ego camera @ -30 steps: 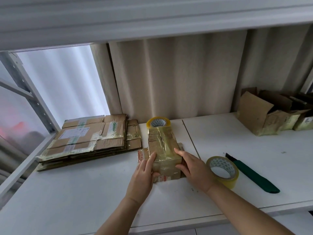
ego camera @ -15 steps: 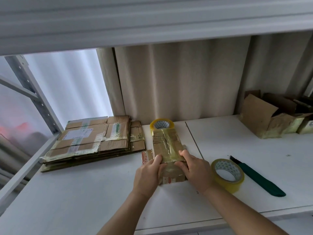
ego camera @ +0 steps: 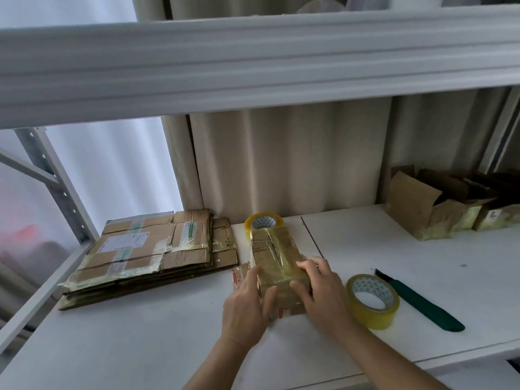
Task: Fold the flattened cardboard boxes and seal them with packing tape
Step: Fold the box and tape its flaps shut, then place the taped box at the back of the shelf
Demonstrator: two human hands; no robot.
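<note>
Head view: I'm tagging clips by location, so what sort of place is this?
Probably a parcel-packing bench in a storeroom: flattened cardboard boxes, packing tape rolls and folded boxes on a white metal rack shelf.

Far tape roll (ego camera: 263, 222) half hidden behind taped box (ego camera: 274, 253); label print on flattened cardboard stack (ego camera: 152, 249) unreadable.

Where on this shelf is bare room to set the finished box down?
Bare shelf lies near the front edge, left of the hands, below the flattened stack. More lies between the green knife and the open boxes. It is crowded around the taped box, with tape rolls behind and right.
</note>
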